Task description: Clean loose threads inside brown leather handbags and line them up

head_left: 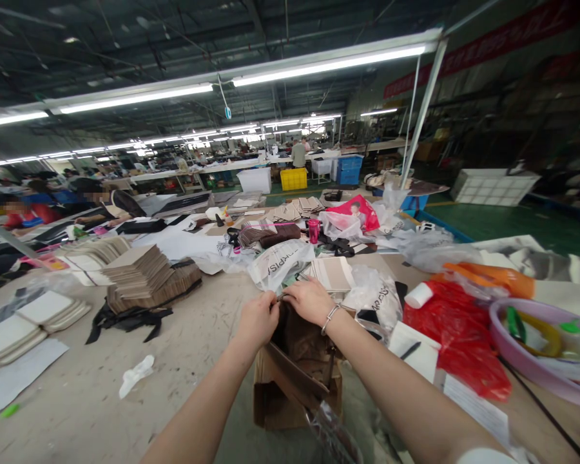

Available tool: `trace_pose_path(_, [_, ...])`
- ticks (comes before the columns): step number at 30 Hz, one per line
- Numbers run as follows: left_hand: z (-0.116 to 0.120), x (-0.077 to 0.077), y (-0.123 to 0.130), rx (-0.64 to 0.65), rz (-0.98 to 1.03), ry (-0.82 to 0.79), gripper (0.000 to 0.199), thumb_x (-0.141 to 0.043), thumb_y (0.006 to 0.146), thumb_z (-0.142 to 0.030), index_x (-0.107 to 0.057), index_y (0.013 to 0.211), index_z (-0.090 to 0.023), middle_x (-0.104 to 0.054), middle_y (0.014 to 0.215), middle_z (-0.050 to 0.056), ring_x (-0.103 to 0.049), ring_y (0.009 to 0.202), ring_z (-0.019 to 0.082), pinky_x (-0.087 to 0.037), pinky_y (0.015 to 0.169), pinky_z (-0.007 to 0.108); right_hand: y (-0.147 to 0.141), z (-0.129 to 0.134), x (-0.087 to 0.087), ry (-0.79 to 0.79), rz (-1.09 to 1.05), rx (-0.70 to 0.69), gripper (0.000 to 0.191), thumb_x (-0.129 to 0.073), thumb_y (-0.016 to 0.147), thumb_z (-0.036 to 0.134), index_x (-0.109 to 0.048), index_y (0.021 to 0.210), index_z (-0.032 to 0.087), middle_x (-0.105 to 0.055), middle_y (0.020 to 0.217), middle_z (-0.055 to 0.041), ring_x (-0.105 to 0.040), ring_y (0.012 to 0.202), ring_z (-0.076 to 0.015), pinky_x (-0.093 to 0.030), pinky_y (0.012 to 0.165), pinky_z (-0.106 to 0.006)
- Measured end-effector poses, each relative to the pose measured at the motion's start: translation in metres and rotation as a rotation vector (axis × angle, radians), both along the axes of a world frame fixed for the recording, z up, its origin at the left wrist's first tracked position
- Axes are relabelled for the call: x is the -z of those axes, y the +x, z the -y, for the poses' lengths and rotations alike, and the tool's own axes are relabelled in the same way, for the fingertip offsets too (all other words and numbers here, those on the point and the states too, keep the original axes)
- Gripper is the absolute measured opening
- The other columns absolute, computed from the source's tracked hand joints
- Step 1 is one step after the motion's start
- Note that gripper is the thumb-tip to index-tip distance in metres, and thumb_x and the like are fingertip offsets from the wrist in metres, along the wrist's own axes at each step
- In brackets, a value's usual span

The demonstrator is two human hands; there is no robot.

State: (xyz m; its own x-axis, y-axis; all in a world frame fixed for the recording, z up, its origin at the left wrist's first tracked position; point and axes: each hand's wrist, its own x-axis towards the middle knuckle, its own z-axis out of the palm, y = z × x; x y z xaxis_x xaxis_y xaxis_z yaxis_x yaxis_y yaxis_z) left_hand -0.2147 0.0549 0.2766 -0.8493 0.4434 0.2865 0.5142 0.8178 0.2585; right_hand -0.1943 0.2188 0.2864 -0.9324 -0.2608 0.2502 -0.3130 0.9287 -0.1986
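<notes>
A brown bag (302,335) stands upright at the near edge of the worktable, its mouth facing me and its inside dark. Its top rim is pinched by my left hand (260,317), whose fingers are closed. Close beside it on the right, my right hand (310,300) also grips the rim with bent fingers; a bracelet circles that wrist. Below the bag is an open cardboard box (275,406). Clear plastic (336,432) hangs at the bag's lower right. Just beyond my hands lies a printed plastic bag (278,263).
Stacked brown pieces (138,274) and black straps (125,322) lie left on the worktable (183,380). A red plastic bag (457,335) and a purple basin (495,322) are at right. Papers and a pink cup (314,231) lie ahead. People sit at far left.
</notes>
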Motion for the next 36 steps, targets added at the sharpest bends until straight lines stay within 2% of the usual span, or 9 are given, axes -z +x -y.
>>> trace_pose_path(6, [0.002,0.002,0.0,-0.035,0.039,0.081,0.006,-0.053,0.081,-0.024,-0.055,0.084,-0.02,-0.065,0.079,0.001,-0.06,0.074,0.016,-0.038,0.065,0.025,-0.004,0.004,0.001,0.015,-0.03,0.007,0.026,-0.043,0.094,0.031,-0.067,0.093,0.021,-0.069,0.093,-0.0055,-0.059,0.096,-0.0181,-0.024,0.099,-0.034])
trace_pose_path(10, [0.003,0.001,0.002,-0.096,0.122,0.179,0.046,-0.068,0.07,-0.038,-0.048,0.107,-0.019,-0.066,0.097,0.005,-0.063,0.082,0.02,-0.042,0.069,0.029,-0.002,0.006,0.002,0.015,-0.032,0.045,0.026,-0.043,0.093,0.03,-0.067,0.095,0.02,-0.069,0.093,-0.0067,-0.059,0.095,-0.0176,-0.024,0.1,-0.033])
trace_pose_path(12, [0.006,0.0,0.002,-0.119,0.184,0.141,0.055,-0.071,0.065,-0.045,-0.05,0.109,-0.019,-0.067,0.1,0.007,-0.063,0.087,0.025,-0.042,0.071,0.032,-0.002,0.007,0.002,0.025,-0.028,0.062,0.027,-0.042,0.093,0.03,-0.067,0.094,0.019,-0.068,0.093,-0.0079,-0.059,0.094,-0.0181,-0.027,0.098,-0.032])
trace_pose_path(17, [0.019,-0.008,-0.005,-0.122,0.269,0.002,0.033,-0.066,0.07,-0.037,-0.064,0.1,-0.022,-0.07,0.089,0.005,-0.063,0.082,0.024,-0.041,0.067,0.031,-0.003,0.007,0.0,0.042,-0.024,0.122,0.032,-0.038,0.094,0.032,-0.066,0.09,0.017,-0.068,0.093,-0.0095,-0.06,0.09,-0.0209,-0.039,0.082,-0.03])
trace_pose_path(21, [0.033,-0.013,-0.019,-0.006,0.315,-0.031,0.014,-0.059,0.073,-0.022,-0.07,0.082,-0.023,-0.069,0.074,0.001,-0.061,0.07,0.018,-0.04,0.062,0.026,0.001,0.011,-0.002,0.075,0.01,0.148,0.033,-0.037,0.094,0.031,-0.065,0.088,0.017,-0.067,0.092,-0.0103,-0.06,0.088,-0.0219,-0.042,0.076,-0.03])
trace_pose_path(26, [0.043,-0.018,-0.04,0.204,0.389,-0.034,0.019,-0.055,0.075,-0.02,-0.071,0.083,-0.024,-0.07,0.078,0.0,-0.061,0.073,0.017,-0.042,0.064,0.025,0.01,0.018,-0.002,0.078,0.037,0.17,0.029,-0.038,0.092,0.028,-0.065,0.088,0.017,-0.066,0.092,-0.0108,-0.06,0.086,-0.0224,-0.042,0.072,-0.03])
trace_pose_path(30, [0.04,-0.015,-0.045,0.221,0.36,-0.004,0.02,-0.058,0.074,-0.021,-0.07,0.09,-0.024,-0.071,0.084,0.0,-0.062,0.079,0.017,-0.043,0.07,0.025,0.011,0.017,-0.001,0.075,0.023,0.183,0.029,-0.037,0.093,0.029,-0.064,0.086,0.019,-0.066,0.088,-0.0083,-0.06,0.082,-0.0214,-0.042,0.067,-0.029])
trace_pose_path(34, [0.033,-0.01,-0.039,0.215,0.312,0.063,0.038,-0.067,0.068,-0.026,-0.064,0.106,-0.025,-0.07,0.099,0.001,-0.062,0.091,0.019,-0.044,0.078,0.025,0.009,0.015,0.0,0.088,0.041,0.204,0.03,-0.037,0.093,0.03,-0.063,0.088,0.019,-0.065,0.088,-0.0081,-0.06,0.081,-0.022,-0.043,0.067,-0.03])
trace_pose_path(36, [0.031,-0.008,-0.037,0.204,0.287,0.063,0.033,-0.066,0.07,-0.027,-0.066,0.103,-0.025,-0.07,0.097,0.001,-0.062,0.091,0.019,-0.045,0.079,0.026,0.008,0.015,0.0,0.099,0.06,0.217,0.03,-0.036,0.093,0.029,-0.063,0.089,0.018,-0.065,0.09,-0.009,-0.06,0.083,-0.0223,-0.043,0.069,-0.03])
